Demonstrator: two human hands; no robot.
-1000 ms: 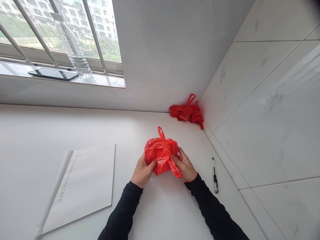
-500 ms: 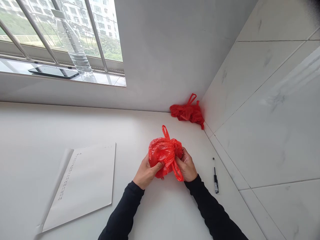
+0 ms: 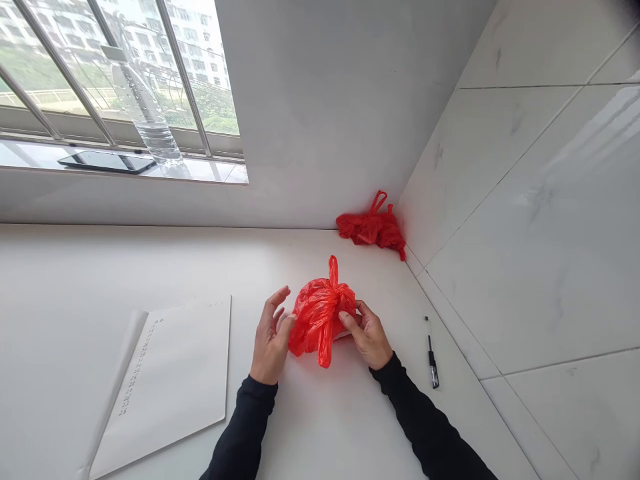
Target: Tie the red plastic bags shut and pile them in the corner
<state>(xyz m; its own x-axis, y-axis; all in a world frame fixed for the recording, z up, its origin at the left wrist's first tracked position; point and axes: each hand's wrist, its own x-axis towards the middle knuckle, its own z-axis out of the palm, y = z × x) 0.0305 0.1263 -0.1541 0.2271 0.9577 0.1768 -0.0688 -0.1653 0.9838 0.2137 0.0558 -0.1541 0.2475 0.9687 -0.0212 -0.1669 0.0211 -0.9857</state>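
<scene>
Left hand point(image 3: 271, 341) has loosened and spread beside the red plastic bag point(image 3: 313, 313) over the worktop point(image 3: 310, 427), perhaps still touching it, so only the right hand point(image 3: 371, 337) now clearly holds it, pinching its side.

There are two red bags: a near bag point(image 3: 313, 313), and a far bag point(image 3: 370, 228) at the far right corner of the counter point(image 3: 165, 260). Near its right edge lie one pen point(image 3: 433, 367) and one black piece point(image 3: 427, 319). One notebook point(image 3: 170, 380), one bottle point(image 3: 156, 130), one dark device point(image 3: 107, 162); two hands: left hand point(image 3: 270, 343), right hand point(image 3: 371, 339).
</scene>
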